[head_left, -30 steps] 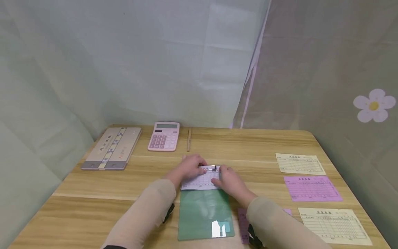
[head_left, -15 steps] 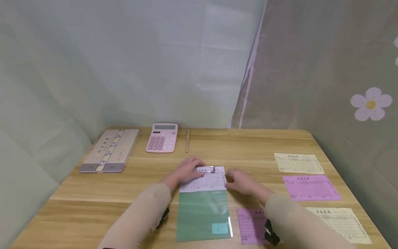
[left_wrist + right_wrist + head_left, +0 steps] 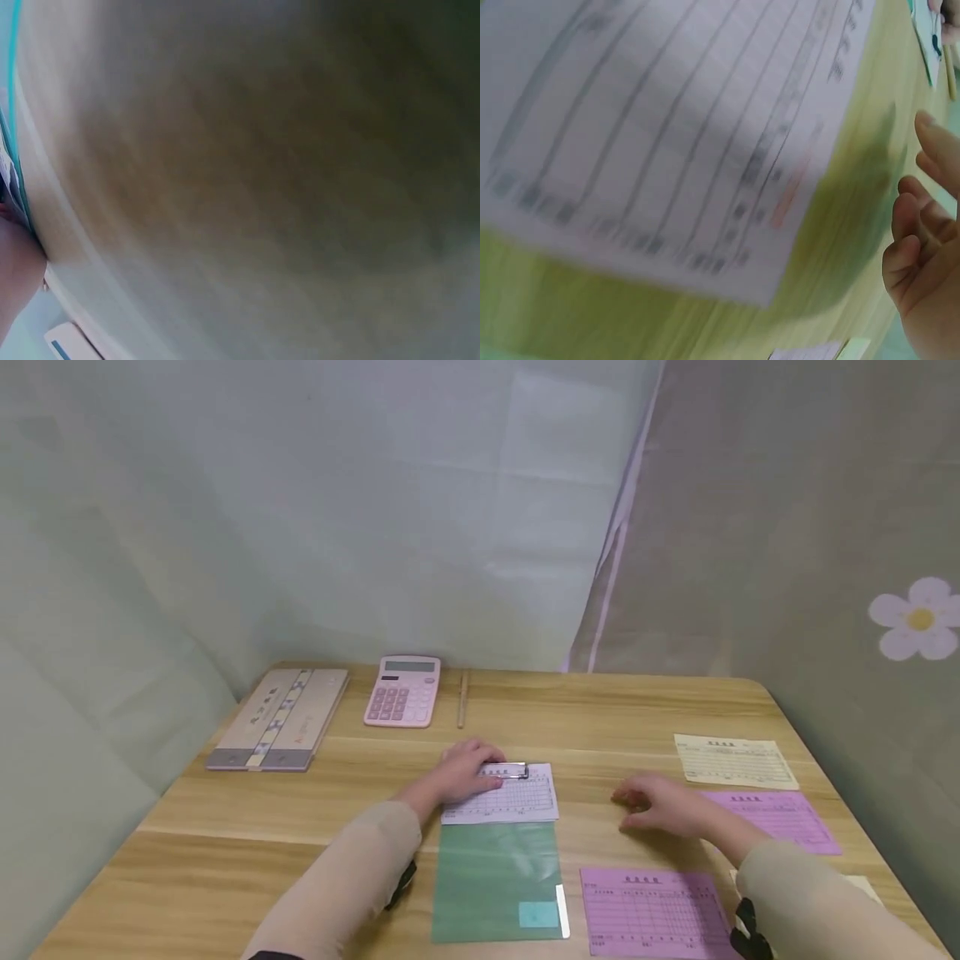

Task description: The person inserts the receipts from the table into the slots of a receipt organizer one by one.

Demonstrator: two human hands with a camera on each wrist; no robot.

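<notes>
A translucent green clipboard (image 3: 487, 881) lies in the middle of the table, with white forms (image 3: 517, 800) under the metal clip at its top. My left hand (image 3: 457, 774) holds the clipboard at its upper left corner, thumb over the sheet beside the clip. To the right, my right hand (image 3: 660, 803) is over the bare wood with relaxed, slightly bent fingers and nothing in them. Close by it lie a pink form (image 3: 648, 910) in front and another pink form (image 3: 787, 818) partly behind the wrist. In the right wrist view the near form looks large and blurred.
At the back left are a bound ledger (image 3: 277, 718), a pink calculator (image 3: 402, 692) and a pen (image 3: 462, 700). A cream form (image 3: 737, 762) lies at the back right; a second one is mostly hidden beneath the right sleeve. Curtains stand behind the table.
My right hand has let go of the forms' right edge and moved right, away from the clipboard. The left hand has stayed at the clip. The front pink form has come into fuller view.
</notes>
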